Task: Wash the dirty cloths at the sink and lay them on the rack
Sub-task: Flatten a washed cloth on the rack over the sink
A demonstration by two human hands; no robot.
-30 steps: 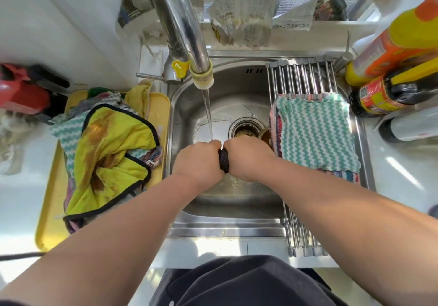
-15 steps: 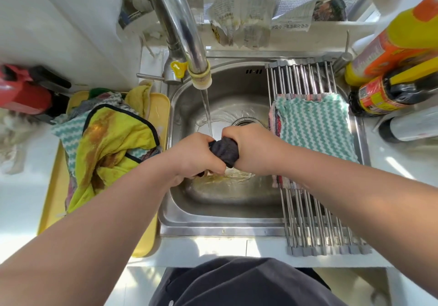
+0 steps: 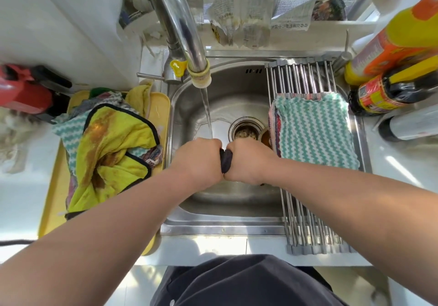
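left hand: clenched on dark cloth
right hand: grasping same cloth
place: over sink, under tap water

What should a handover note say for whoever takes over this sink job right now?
Left hand and right hand both grip a dark twisted cloth over the stainless steel sink, under the running tap.
Done: a teal-and-white zigzag cloth lies on the metal bar rack, over another cloth.
To do: finish this one, then the stained yellow cloth and others piled on the yellow plastic tray.
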